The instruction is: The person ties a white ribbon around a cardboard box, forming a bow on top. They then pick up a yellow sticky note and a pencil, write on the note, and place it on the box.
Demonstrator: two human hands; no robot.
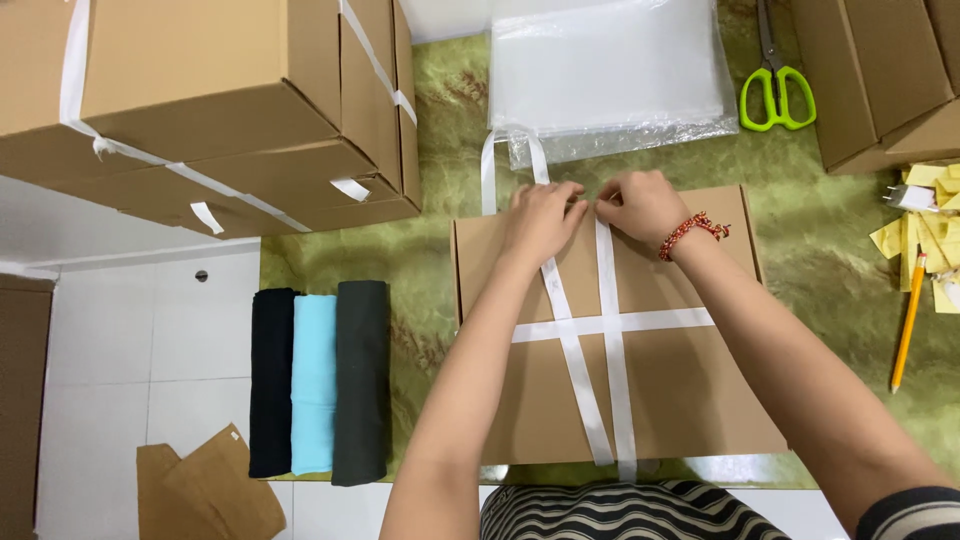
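A flat brown cardboard box crossed with white strapping lies centre. Beyond it, a stack of clear plastic bags. Left of it, stacked strapped brown cartons; right, more brown cartons.

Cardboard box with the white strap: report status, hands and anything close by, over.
Left hand and right hand pinch white strap at far edge of flat cardboard box. Strap crossed over lid. Plastic bags just beyond.
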